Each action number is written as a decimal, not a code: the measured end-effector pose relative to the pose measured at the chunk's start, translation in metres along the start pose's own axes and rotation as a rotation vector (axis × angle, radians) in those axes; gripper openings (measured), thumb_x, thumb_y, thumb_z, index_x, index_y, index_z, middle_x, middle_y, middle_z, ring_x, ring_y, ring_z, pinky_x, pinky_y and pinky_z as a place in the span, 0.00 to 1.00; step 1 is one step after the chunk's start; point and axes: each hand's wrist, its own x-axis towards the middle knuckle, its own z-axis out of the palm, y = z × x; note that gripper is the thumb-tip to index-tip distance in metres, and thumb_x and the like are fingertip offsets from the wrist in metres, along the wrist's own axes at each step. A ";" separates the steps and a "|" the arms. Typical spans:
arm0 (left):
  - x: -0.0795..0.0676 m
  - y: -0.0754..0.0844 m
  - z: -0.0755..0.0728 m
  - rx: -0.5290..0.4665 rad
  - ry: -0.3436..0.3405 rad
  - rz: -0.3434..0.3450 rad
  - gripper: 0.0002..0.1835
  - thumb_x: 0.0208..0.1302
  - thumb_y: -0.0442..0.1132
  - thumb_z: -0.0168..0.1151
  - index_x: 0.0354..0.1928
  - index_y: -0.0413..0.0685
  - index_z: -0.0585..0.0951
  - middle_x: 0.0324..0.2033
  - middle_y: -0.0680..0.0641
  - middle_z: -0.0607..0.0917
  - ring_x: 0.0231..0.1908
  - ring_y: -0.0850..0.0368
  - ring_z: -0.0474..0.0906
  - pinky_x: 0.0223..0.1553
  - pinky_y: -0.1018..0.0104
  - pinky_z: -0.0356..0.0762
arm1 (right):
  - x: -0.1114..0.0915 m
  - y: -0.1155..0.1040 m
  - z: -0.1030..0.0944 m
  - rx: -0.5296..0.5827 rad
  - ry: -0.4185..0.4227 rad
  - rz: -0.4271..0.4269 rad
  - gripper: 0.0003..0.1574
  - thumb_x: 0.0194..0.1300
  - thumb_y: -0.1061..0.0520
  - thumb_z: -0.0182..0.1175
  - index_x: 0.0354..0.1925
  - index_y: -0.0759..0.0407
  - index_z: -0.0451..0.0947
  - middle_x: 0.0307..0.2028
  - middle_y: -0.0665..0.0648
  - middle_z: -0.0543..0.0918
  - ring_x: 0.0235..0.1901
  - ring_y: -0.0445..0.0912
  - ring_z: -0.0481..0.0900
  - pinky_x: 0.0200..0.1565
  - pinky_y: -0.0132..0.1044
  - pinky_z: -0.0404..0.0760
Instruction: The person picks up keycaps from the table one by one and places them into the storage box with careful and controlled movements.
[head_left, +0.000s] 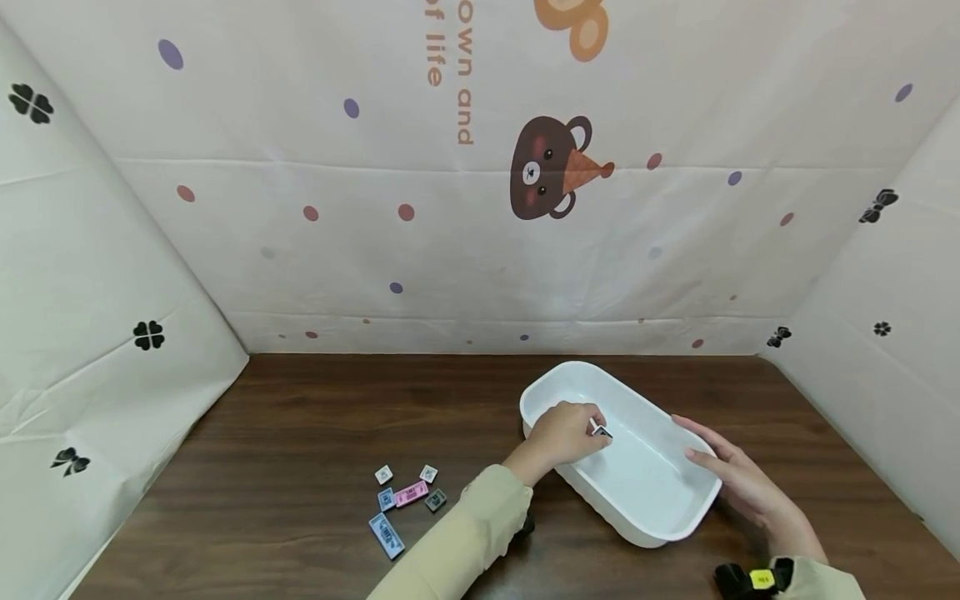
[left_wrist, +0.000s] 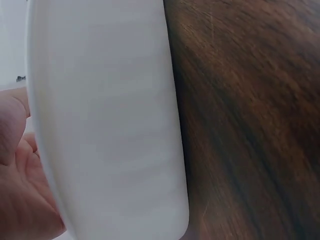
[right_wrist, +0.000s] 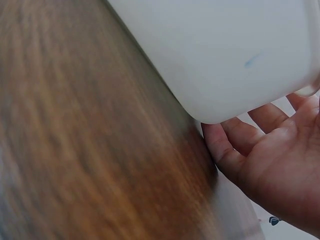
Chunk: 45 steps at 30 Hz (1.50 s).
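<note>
A white plastic basin [head_left: 645,475] with rounded corners stands on the table, set at a slant. My left hand [head_left: 564,433] reaches over its near left rim and pinches a small white block with a dark printed face [head_left: 602,432] above the basin floor. In the left wrist view the basin's outer wall [left_wrist: 110,120] covers most of that hand, and the block is hidden. At the basin's right side my right hand [head_left: 753,492] holds the rim, its thumb over the edge. The right wrist view shows fingers [right_wrist: 240,135] against the outside wall.
Left of the basin lie a pink block [head_left: 411,494], a long blue block [head_left: 387,536], a small blue block [head_left: 386,499], a dark grey block [head_left: 435,500] and small white blocks [head_left: 384,475]. A printed cloth [head_left: 450,250] encloses the brown table [head_left: 315,417] at back and sides.
</note>
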 end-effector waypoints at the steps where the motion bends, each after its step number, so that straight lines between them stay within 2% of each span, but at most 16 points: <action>1: 0.000 0.000 0.001 0.009 -0.004 -0.005 0.11 0.56 0.51 0.61 0.39 0.58 0.81 0.23 0.61 0.79 0.24 0.70 0.70 0.25 0.79 0.65 | 0.000 0.000 0.001 0.000 0.002 0.003 0.32 0.69 0.50 0.47 0.68 0.44 0.52 0.54 0.32 0.58 0.45 0.22 0.68 0.45 0.31 0.75; 4: 0.000 -0.001 0.002 0.037 -0.016 -0.023 0.10 0.56 0.52 0.61 0.38 0.59 0.81 0.21 0.62 0.78 0.22 0.69 0.69 0.23 0.78 0.64 | 0.002 -0.001 0.003 0.002 0.005 0.004 0.32 0.68 0.50 0.47 0.68 0.44 0.52 0.54 0.33 0.58 0.45 0.23 0.68 0.45 0.31 0.75; 9: 0.000 -0.003 0.003 0.078 -0.044 -0.055 0.11 0.55 0.52 0.62 0.40 0.59 0.81 0.20 0.61 0.78 0.21 0.68 0.70 0.23 0.77 0.65 | 0.002 -0.001 0.006 0.022 -0.004 -0.007 0.32 0.68 0.51 0.47 0.68 0.44 0.53 0.48 0.26 0.61 0.45 0.24 0.69 0.44 0.31 0.76; 15: -0.005 -0.003 -0.002 0.106 -0.049 -0.062 0.13 0.57 0.52 0.61 0.43 0.60 0.81 0.28 0.60 0.82 0.27 0.69 0.73 0.27 0.76 0.68 | 0.003 0.001 0.009 0.033 -0.030 -0.045 0.31 0.69 0.53 0.46 0.68 0.45 0.53 0.47 0.24 0.62 0.45 0.24 0.69 0.43 0.31 0.76; 18: -0.010 -0.003 -0.007 0.122 -0.030 -0.031 0.13 0.59 0.51 0.59 0.45 0.61 0.80 0.34 0.59 0.84 0.32 0.68 0.77 0.31 0.76 0.71 | 0.003 0.001 0.009 0.040 -0.041 -0.056 0.31 0.69 0.53 0.46 0.68 0.45 0.52 0.47 0.24 0.63 0.46 0.24 0.70 0.43 0.31 0.76; 21: -0.016 -0.005 -0.015 0.124 0.000 0.028 0.13 0.60 0.50 0.57 0.47 0.60 0.80 0.38 0.59 0.84 0.38 0.67 0.78 0.35 0.76 0.72 | 0.002 0.001 0.009 0.030 -0.041 -0.062 0.31 0.69 0.53 0.46 0.68 0.45 0.53 0.47 0.24 0.63 0.45 0.24 0.69 0.43 0.31 0.76; 25: -0.027 -0.011 -0.028 0.125 0.047 0.121 0.15 0.62 0.49 0.56 0.50 0.56 0.79 0.44 0.56 0.83 0.45 0.65 0.78 0.43 0.75 0.73 | 0.000 -0.002 0.006 -0.002 -0.045 -0.077 0.31 0.69 0.54 0.47 0.68 0.46 0.53 0.47 0.23 0.63 0.45 0.23 0.69 0.43 0.29 0.76; 29: -0.041 -0.018 -0.043 0.131 0.090 0.163 0.17 0.63 0.48 0.55 0.53 0.55 0.77 0.49 0.55 0.81 0.50 0.62 0.76 0.49 0.71 0.73 | 0.000 -0.005 0.004 -0.045 -0.042 -0.098 0.32 0.68 0.54 0.48 0.68 0.51 0.53 0.47 0.22 0.64 0.45 0.23 0.69 0.42 0.30 0.76; 37: -0.073 -0.036 -0.069 0.052 0.120 0.133 0.20 0.63 0.48 0.54 0.56 0.54 0.74 0.51 0.54 0.79 0.50 0.60 0.75 0.50 0.65 0.72 | -0.002 -0.008 0.002 -0.113 -0.035 -0.097 0.33 0.68 0.53 0.48 0.68 0.53 0.52 0.47 0.23 0.62 0.46 0.22 0.67 0.41 0.30 0.76; 40: -0.086 -0.044 -0.080 0.025 0.125 0.126 0.20 0.63 0.48 0.53 0.57 0.53 0.73 0.53 0.54 0.78 0.54 0.58 0.72 0.53 0.63 0.71 | -0.002 -0.009 0.000 -0.130 -0.025 -0.089 0.33 0.68 0.54 0.48 0.68 0.53 0.52 0.48 0.23 0.61 0.45 0.20 0.66 0.41 0.29 0.76; 45: -0.108 -0.064 -0.097 -0.061 0.132 0.108 0.21 0.64 0.48 0.53 0.58 0.51 0.72 0.55 0.52 0.76 0.57 0.56 0.70 0.57 0.59 0.67 | -0.002 -0.011 -0.002 -0.178 -0.017 -0.065 0.33 0.69 0.52 0.47 0.68 0.52 0.51 0.53 0.29 0.59 0.44 0.18 0.65 0.41 0.28 0.76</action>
